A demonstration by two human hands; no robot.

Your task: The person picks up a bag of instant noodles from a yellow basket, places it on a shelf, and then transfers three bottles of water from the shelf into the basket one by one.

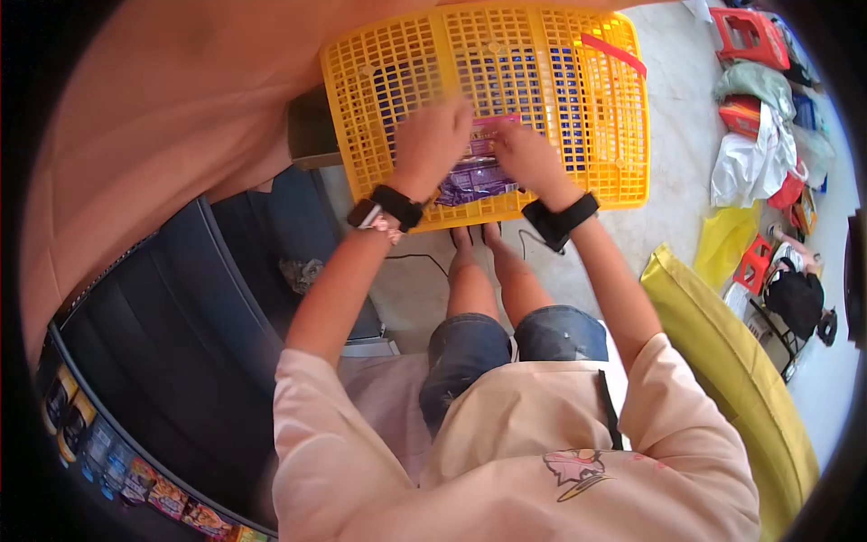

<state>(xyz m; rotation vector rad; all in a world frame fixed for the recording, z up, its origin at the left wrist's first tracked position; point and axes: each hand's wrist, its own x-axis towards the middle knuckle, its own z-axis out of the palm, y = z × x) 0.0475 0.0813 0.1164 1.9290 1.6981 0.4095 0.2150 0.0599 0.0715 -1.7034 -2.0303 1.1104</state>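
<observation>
Both sets of fingers are curling shut around a purple packet (pixel 476 172), the left hand (pixel 432 144) gripping its left edge and the right hand (pixel 528 158) its right edge. The packet is lying flat against a yellow plastic crate (pixel 379 81) standing on the floor. Black wrist straps (pixel 560 219) are circling both forearms. A yellow cushion (pixel 731 361) is lying to the right, and a dark display rack (pixel 172 361) is standing to the left.

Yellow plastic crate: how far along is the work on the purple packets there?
Done: nothing clearly finished; the yellow plastic lattice crate shows no other packets. In hand: the left hand and right hand both grip a bundle of purple foil packets on the crate. Left: colourful packets lie along the dark shelf at lower left.
</observation>
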